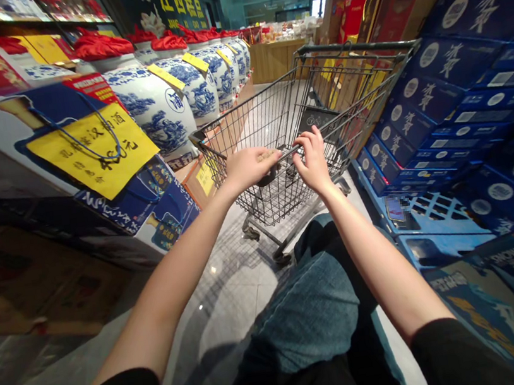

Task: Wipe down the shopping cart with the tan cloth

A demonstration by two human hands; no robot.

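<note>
A black wire shopping cart (282,205) stands in front of me, its near end facing me. My left hand (253,166) is closed over the near rim, fingers curled and pointing right. A small tan patch and a dark rounded shape show by its fingers; I cannot make out what they are. Just to the right, my right hand (312,158) grips the same rim, fingers bent over the bar. The basket's wire floor shows between and below the hands. At the cart's far end is the dark handle bar (356,49).
Blue-and-white porcelain jars (157,114) with red cloth tops line the left. Nearer stands a boxed display with a yellow price sign (95,151). Stacked blue cartons (437,84) rise close on the right above a blue plastic pallet (446,213). Pale tiled floor (236,284) lies below.
</note>
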